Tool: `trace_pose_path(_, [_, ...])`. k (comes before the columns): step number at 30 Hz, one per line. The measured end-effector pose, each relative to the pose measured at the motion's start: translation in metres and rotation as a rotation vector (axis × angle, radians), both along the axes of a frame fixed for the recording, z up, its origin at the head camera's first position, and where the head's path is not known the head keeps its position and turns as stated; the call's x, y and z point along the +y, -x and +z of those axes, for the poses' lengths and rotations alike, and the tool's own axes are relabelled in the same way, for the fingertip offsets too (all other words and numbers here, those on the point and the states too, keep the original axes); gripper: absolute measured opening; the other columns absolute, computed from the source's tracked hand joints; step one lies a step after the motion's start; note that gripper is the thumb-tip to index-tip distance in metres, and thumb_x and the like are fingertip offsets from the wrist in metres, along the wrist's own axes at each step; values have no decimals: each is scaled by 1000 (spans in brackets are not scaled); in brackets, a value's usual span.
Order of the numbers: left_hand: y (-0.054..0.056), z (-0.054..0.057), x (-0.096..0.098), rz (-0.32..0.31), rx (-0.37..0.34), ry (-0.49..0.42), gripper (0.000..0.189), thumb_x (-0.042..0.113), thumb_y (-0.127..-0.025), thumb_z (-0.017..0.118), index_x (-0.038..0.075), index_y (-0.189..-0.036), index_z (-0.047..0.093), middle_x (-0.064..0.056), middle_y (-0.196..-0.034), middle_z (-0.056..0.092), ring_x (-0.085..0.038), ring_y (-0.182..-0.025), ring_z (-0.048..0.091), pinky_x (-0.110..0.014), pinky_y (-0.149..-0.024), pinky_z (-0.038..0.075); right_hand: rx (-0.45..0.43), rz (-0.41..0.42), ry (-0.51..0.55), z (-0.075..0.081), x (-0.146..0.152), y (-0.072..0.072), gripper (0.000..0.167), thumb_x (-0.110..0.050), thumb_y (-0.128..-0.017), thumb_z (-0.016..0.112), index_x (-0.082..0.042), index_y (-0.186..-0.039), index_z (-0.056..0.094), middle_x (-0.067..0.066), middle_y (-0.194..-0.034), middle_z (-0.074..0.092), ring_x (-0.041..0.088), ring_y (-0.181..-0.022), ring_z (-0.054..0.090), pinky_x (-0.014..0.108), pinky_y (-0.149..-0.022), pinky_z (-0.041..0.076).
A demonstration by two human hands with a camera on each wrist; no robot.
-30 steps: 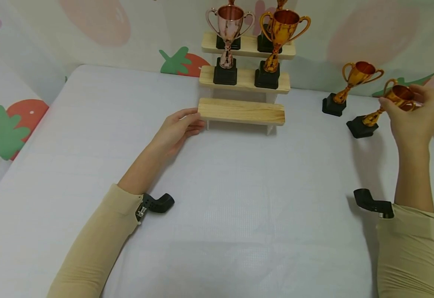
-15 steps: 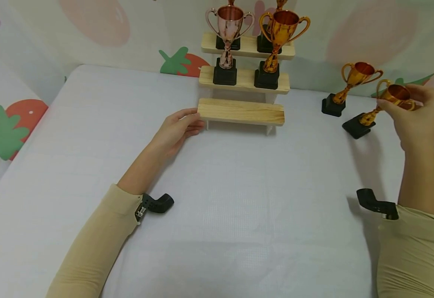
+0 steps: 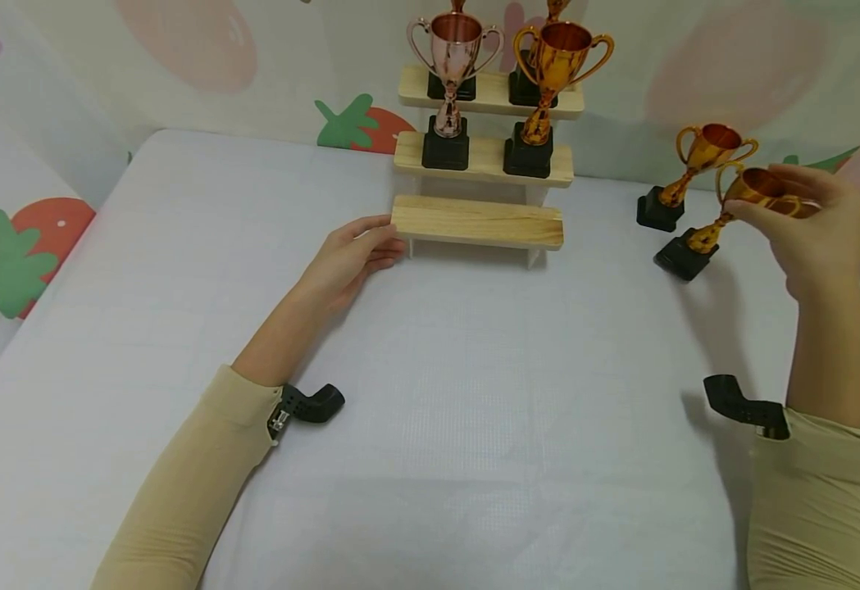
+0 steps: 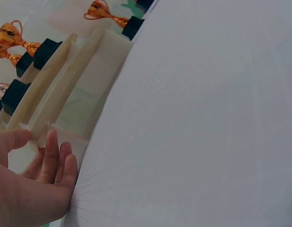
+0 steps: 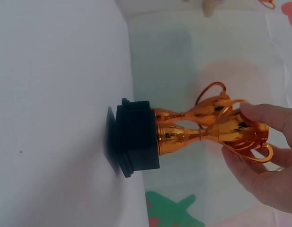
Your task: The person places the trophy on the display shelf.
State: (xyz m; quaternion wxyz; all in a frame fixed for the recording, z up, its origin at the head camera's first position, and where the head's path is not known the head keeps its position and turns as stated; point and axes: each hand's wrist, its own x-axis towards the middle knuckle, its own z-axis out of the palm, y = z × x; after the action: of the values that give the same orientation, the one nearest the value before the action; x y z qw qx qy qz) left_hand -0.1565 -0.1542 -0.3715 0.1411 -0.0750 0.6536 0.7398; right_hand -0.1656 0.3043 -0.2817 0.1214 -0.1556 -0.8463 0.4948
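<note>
My left hand pinches the left end of the lowest step of a three-step wooden display stand; in the left wrist view its thumb lies at the step's upper side. At the right, my right hand holds a gold trophy by its cup, thumb on one side and fingers on the other. The trophy leans, and its black base hangs close over the tabletop with a shadow below. Just behind it, a second gold trophy stands on the table.
On the middle step stand a pink-silver trophy and a gold trophy, with two more behind them on the top step, partly hidden. The lowest step carries nothing. A printed wall cloth hangs behind the white table.
My right hand has moved the gold trophy leftward, and its base has swung left and slightly nearer. The left hand and the stand have stayed in place.
</note>
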Motion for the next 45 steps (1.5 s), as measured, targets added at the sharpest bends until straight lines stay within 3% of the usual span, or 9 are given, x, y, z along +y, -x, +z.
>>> trace_pose_path(7, [-1,0,0,0,3,3,48,15,-112,52,-2,-157,43,1,-102,66,-11,-100,64,-22,-95,52,45,86,28,1,-7,-2,46,-11,-90,85,-18,-133,72,-27,-93,68,3,-84,56,7,-66,47])
trace_pose_path(20, [-2,1,0,-1,3,10,48,15,-113,51,-2,-157,43,1,-102,65,-11,-100,63,-22,-95,52,120,168,-6,-1,-26,-5,41,-1,-86,86,-24,-118,75,-29,-90,69,-2,-88,61,11,-74,46])
trace_pose_path(29, [-1,0,0,2,2,9,48,15,-112,52,-2,-157,43,1,-101,66,-11,-99,63,-23,-96,52,140,240,-7,-3,-37,-8,42,0,-87,85,-20,-122,75,-27,-95,70,-3,-92,64,11,-78,47])
trace_pose_path(37, [-1,-1,0,2,5,4,48,15,-112,52,-2,-156,43,1,-101,66,-11,-100,63,-25,-99,52,66,260,-106,-1,-46,-11,46,-11,-91,85,-16,-135,71,-29,-102,64,-1,-100,60,9,-77,47])
trace_pose_path(45, [-1,1,0,0,0,3,48,16,-113,52,-1,-157,44,0,-104,66,-12,-101,63,-27,-103,51,38,275,-107,3,-52,-14,52,-13,-90,85,-16,-139,68,-26,-112,62,0,-105,61,7,-75,49])
